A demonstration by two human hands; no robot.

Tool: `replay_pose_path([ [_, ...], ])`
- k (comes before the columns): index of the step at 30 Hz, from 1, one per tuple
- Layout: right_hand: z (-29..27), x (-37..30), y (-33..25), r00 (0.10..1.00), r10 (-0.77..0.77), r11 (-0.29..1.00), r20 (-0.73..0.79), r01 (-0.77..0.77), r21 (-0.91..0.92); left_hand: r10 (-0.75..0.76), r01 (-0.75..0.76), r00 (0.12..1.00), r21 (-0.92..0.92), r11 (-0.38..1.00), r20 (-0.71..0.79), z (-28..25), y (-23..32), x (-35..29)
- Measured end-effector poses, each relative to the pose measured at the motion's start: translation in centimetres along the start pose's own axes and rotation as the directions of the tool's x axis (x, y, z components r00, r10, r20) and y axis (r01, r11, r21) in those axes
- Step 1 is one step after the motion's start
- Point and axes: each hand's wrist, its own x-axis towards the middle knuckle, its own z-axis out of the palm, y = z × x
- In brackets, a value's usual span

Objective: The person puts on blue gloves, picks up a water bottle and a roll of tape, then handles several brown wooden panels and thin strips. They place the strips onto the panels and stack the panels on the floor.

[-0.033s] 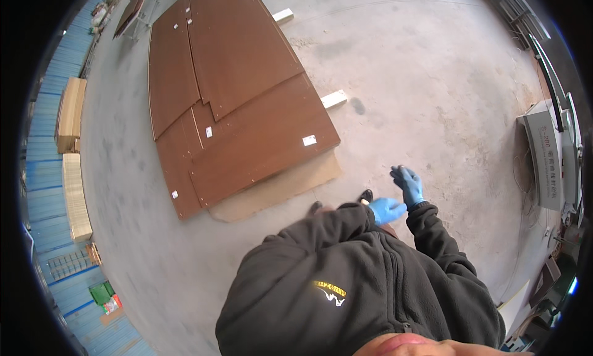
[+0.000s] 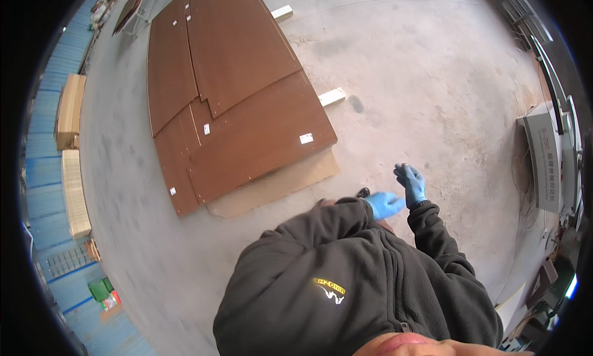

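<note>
My left hand (image 2: pixel 385 204), in a blue glove, reaches across my front with its fingers stretched toward my right wrist. It holds nothing that I can see. My right hand (image 2: pixel 411 183) is raised just beyond it, also blue-gloved, with dark fingertips and its fingers extended upward. Nothing shows in it. A narrow gap lies between the left fingertips and the right hand. Nearest to both hands on the left is a stack of brown panels (image 2: pixel 265 152) with small white labels, its upper panels overlapping the lower ones.
A tan sheet (image 2: pixel 278 186) sticks out from under the panels, and pale support beams (image 2: pixel 332 97) project at their right side. A grey machine cabinet (image 2: pixel 543 161) stands at right. Stacked boards (image 2: pixel 75 192) line the far left on blue flooring. Concrete floor (image 2: pixel 426 78) spreads ahead.
The panels sit slightly further left and higher in view. My hands have shifted slightly relative to the floor, and the shoe left of my left hand has gone out of sight behind my sleeve.
</note>
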Motion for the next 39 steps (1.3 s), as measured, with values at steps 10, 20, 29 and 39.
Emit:
replay_pose_path([
  [10,-11.5,18.9,-4.7,0.922,0.367,0.771,0.127,-0.225,-0.596,-0.24,0.267,0.905,0.029,0.963,-0.35,-17.2,2.2,8.8],
  [20,-12.5,37.8,-23.5,0.923,0.347,0.527,-0.169,-0.341,-0.778,-0.104,0.122,0.817,-0.007,0.992,-0.567,-34.8,13.3,23.1],
  [29,-13.4,65.8,-35.1,0.917,0.385,0.091,-0.107,-0.153,-0.984,-0.092,0.072,0.667,-0.059,0.996,-0.739,-52.6,22.5,40.4],
  [39,5.7,102.3,-65.3,0.952,0.3,0.422,0.063,-0.073,-0.904,-0.168,-0.022,0.534,-0.212,0.977,-0.829,-74.5,35.1,56.4],
])
